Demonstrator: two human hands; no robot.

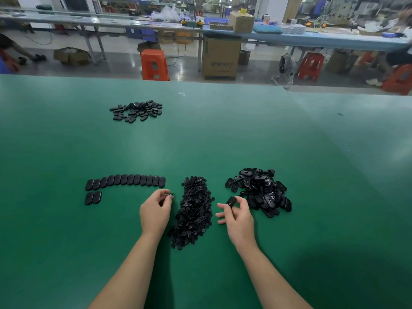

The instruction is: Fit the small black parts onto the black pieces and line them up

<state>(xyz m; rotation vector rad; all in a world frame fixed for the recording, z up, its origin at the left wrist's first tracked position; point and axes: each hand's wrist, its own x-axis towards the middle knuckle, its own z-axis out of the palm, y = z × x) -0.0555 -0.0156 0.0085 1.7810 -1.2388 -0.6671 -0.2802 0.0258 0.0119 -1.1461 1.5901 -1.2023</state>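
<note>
— Green mat covers the whole bench (223,134), right? Where do the black bits sit on it?

— Yes. Near the middle lies a long heap of small black parts (194,210). Just right of it is a looser pile of bigger oval black pieces (260,190). To the left, a neat row of oval pieces (126,181) stands side by side, and below its left end a short second row of 2 (93,197).

— And the hands?

— The left hand (156,210) hovers just left of the heap, thumb and forefinger pinching a small black part (168,194) at their tips. The right hand (236,216) sits between the heap and the oval pile, its thumb and forefinger holding 1 oval piece (231,201), the other fingers (220,214) spread loosely toward the heap.

— Do the 2 held bits touch?

— No, they are apart, with the heap between them.

— Anything farther off?

— A scattered cluster of oval pieces (137,110) lies far left on the bench. Beyond the far edge stand an orange stool (154,64), a cardboard box (220,58) and another long table (312,40).
</note>
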